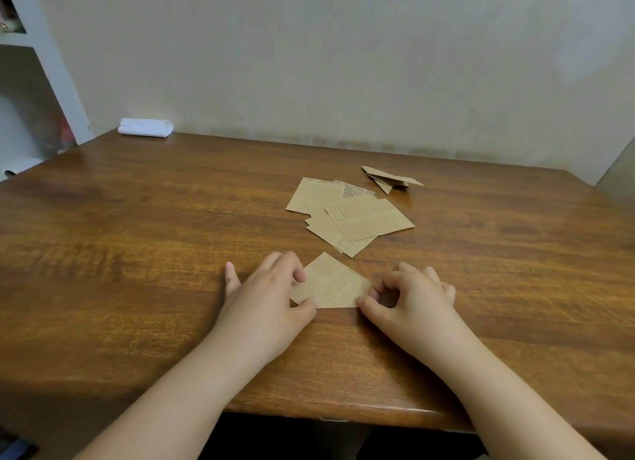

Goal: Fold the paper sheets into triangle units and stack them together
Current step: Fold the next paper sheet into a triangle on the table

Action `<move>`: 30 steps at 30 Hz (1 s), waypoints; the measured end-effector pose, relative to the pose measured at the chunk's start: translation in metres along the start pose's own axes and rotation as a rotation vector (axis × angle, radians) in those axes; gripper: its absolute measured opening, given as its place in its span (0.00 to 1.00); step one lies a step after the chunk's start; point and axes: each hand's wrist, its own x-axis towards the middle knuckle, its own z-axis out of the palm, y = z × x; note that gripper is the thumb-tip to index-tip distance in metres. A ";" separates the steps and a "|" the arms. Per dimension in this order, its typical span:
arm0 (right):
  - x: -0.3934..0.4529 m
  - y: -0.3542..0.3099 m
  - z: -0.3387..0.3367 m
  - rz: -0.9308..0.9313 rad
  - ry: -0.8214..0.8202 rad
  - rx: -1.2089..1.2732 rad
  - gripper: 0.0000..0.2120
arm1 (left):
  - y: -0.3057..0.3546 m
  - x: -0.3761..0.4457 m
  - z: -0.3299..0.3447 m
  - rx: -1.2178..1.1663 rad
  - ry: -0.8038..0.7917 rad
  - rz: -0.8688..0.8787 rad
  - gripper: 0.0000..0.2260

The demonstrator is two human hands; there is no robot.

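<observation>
A small brown printed paper sheet [330, 284] lies flat on the wooden table [137, 253], partly folded into a pointed shape. My left hand [268, 294] pinches its left corner between thumb and fingers. My right hand [409, 294] pinches its right corner, fingers curled. Behind it lies a loose pile of several flat brown sheets [347, 215]. Farther back right sit folded triangle units [388, 179], overlapping each other.
A folded white cloth [146, 127] lies at the table's far left corner. A pale wall stands right behind the table. White shelving [31, 81] rises at the left. The table's near edge runs just under my forearms.
</observation>
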 end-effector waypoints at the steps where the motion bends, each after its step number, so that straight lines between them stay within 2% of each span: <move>1: 0.000 0.000 -0.001 -0.003 -0.006 0.006 0.13 | -0.002 -0.001 -0.002 -0.005 -0.004 -0.006 0.10; 11: 0.005 -0.009 -0.001 -0.015 -0.013 -0.050 0.11 | 0.001 0.000 -0.011 -0.146 -0.095 -0.009 0.04; 15: 0.007 -0.017 -0.001 -0.031 -0.056 -0.062 0.11 | -0.001 0.002 -0.024 -0.216 -0.189 -0.012 0.10; 19: 0.004 -0.014 -0.005 -0.004 -0.088 -0.013 0.10 | -0.005 0.004 -0.030 -0.239 -0.255 -0.005 0.12; 25: 0.008 -0.032 0.006 -0.024 -0.097 -0.004 0.12 | 0.003 0.006 -0.021 -0.212 -0.167 -0.078 0.02; 30: 0.014 -0.041 0.007 0.058 -0.164 -0.015 0.16 | 0.007 0.009 -0.020 -0.178 -0.149 -0.087 0.04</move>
